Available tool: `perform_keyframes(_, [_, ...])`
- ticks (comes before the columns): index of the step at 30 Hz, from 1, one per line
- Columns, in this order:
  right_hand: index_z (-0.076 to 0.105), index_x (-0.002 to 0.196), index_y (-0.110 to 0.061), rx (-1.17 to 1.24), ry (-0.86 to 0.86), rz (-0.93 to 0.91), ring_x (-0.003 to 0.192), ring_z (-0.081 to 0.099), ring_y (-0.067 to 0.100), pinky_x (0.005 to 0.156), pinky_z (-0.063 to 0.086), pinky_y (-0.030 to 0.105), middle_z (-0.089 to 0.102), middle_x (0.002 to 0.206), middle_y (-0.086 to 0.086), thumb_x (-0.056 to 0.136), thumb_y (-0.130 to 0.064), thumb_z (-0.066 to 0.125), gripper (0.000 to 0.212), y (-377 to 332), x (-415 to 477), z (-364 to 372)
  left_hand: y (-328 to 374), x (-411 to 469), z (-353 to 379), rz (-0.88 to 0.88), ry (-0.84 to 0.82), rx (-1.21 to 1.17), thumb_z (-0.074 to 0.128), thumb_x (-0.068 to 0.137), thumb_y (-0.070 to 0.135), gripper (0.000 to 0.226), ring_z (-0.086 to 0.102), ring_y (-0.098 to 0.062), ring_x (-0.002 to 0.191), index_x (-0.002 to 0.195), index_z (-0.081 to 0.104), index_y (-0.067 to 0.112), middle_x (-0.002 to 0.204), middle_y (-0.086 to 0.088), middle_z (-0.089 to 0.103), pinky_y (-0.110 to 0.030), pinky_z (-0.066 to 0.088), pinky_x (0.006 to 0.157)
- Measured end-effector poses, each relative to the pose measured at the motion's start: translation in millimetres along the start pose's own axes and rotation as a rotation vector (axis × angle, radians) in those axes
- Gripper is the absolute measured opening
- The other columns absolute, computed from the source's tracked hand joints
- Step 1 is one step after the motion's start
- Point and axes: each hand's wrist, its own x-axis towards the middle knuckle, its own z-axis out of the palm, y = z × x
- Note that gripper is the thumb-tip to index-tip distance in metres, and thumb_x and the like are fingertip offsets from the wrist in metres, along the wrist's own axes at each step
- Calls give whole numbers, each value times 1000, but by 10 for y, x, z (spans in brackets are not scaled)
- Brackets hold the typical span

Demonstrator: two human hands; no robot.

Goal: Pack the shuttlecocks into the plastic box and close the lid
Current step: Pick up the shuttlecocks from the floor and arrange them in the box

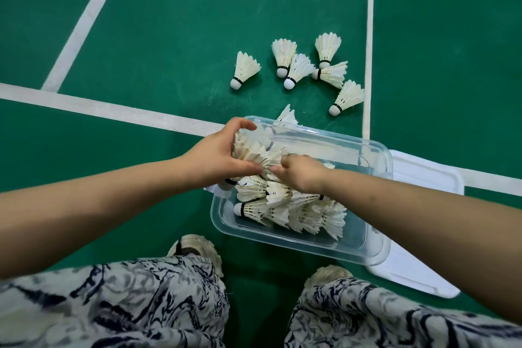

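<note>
the shuttlecocks [285, 207] look very light and fragile: thin feather skirts that would bend or fray if squeezed, with a firmer rounded cork at the tip. the cork end or the base of the skirt looks like the safest place to hold one; a handful is better cupped loosely round the outside than pinched.

most of them already lie in the box [364, 251], a clear plastic tub on the green floor [175, 45] just in front of the person's shoes. a heap fills its near half, and one sticks up past the far rim. six loose ones [303, 72] lie on the floor beyond the box, far and slightly right, near a white court line. the lid [423, 178] is flat on the floor to the right, partly under the box, so closing is some way off.

the left hand [217, 154] reaches in from the left over the box's far-left corner, fingers and thumb curled round a bunch of shuttlecocks [255, 151], grasping it loosely by the skirts. the right hand [300, 171] comes in from the right, palm down, fingertips pressed into the same bunch; whether it grips one or only steadies the pile i cannot tell. both forearms are stretched forward and low over patterned trousers.
</note>
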Motion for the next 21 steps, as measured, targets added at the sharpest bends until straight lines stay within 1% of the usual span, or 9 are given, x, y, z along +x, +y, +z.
perform_keyframes(3, [52, 119, -11, 107, 19, 15, 107, 53, 29, 87, 44, 33, 59, 120, 11, 95, -48, 37, 46, 24, -9, -32, 12, -19, 0, -10, -2, -1, 74, 72, 28, 63, 52, -15, 57, 121, 36, 33, 70, -2, 52, -24, 50, 56])
perform_keyframes(7, [54, 120, -16, 345, 77, 22, 106, 56, 23, 85, 42, 29, 60, 122, 5, 87, -50, 55, 47, 87, -125, -129, 28, -28, 17, -29, -22, -7, 74, 73, 27, 63, 54, -18, 55, 122, 34, 33, 68, -5, 52, -32, 54, 58])
perform_keyframes(9, [57, 113, -19, 431, 164, 15, 98, 56, 18, 82, 44, 28, 62, 112, 1, 84, -49, 60, 42, 122, -222, -170, 52, -14, 40, -31, -26, 13, 74, 73, 26, 65, 53, -17, 49, 122, 33, 33, 61, -3, 48, -28, 53, 51])
perform_keyframes(11, [57, 99, -22, 491, 290, -31, 86, 55, 15, 72, 42, 27, 61, 91, -7, 84, -43, 62, 26, 142, -339, -194, 85, 8, 75, -16, -21, 61, 75, 72, 26, 68, 52, -17, 47, 124, 31, 33, 60, -1, 48, -27, 52, 49])
perform_keyframes(13, [56, 93, -25, 545, 382, -118, 80, 54, 13, 70, 40, 26, 57, 83, -10, 85, -31, 62, 12, 135, -467, -207, 120, 33, 126, 29, -11, 166, 75, 71, 30, 73, 55, -16, 55, 128, 29, 32, 69, 1, 54, -27, 50, 56])
perform_keyframes(15, [57, 93, -25, 616, 415, -218, 80, 53, 11, 72, 42, 25, 57, 85, -9, 84, -22, 61, 10, 102, -598, -196, 152, 64, 186, 96, 4, 300, 75, 70, 34, 77, 57, -18, 70, 131, 27, 29, 84, -1, 61, -29, 46, 65])
perform_keyframes(17, [58, 92, -27, 632, 411, -318, 81, 53, 8, 72, 40, 20, 55, 89, -9, 82, -27, 60, 11, 70, -712, -157, 186, 89, 245, 140, 12, 365, 74, 71, 34, 79, 55, -19, 77, 133, 26, 26, 90, -2, 60, -27, 40, 67])
perform_keyframes(19, [56, 88, -31, 564, 390, -391, 80, 49, 0, 69, 37, 11, 49, 84, -16, 78, -41, 57, 15, 37, -793, -104, 216, 110, 298, 170, 15, 395, 73, 71, 36, 80, 51, -18, 80, 135, 26, 24, 93, -3, 59, -26, 37, 68])
perform_keyframes(21, [55, 83, -28, 444, 403, -415, 74, 44, 3, 66, 34, 16, 44, 76, -17, 84, -42, 58, 15, 28, -817, -49, 236, 123, 364, 200, -5, 420, 72, 72, 35, 82, 49, -17, 79, 138, 24, 23, 96, -5, 60, -24, 34, 67])
